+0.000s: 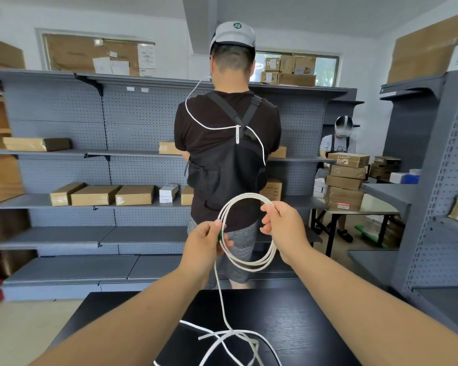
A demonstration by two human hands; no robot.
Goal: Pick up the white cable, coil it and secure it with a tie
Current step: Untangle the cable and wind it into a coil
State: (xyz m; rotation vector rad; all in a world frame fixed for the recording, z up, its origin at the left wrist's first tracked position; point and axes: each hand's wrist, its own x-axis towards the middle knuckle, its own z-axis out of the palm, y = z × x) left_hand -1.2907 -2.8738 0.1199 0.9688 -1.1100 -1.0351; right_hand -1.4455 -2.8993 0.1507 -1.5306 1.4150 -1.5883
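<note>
Several turns of the white cable [249, 262] hung as a coil between my hands above the black table [288, 307]. My left hand [205, 243] pinched the loops together at one side; my right hand [282, 221] grasped the opposite side. A loose tail [220, 294] ran down to the table. I judged that even loop size and a firm left pinch mattered most.

I'm standing in a stockroom or shop storeroom: grey pegboard shelving [132, 122] lines the far wall, holding taped cardboard boxes [95, 195], with more parcels stacked [345, 180] on a table at right.
</note>
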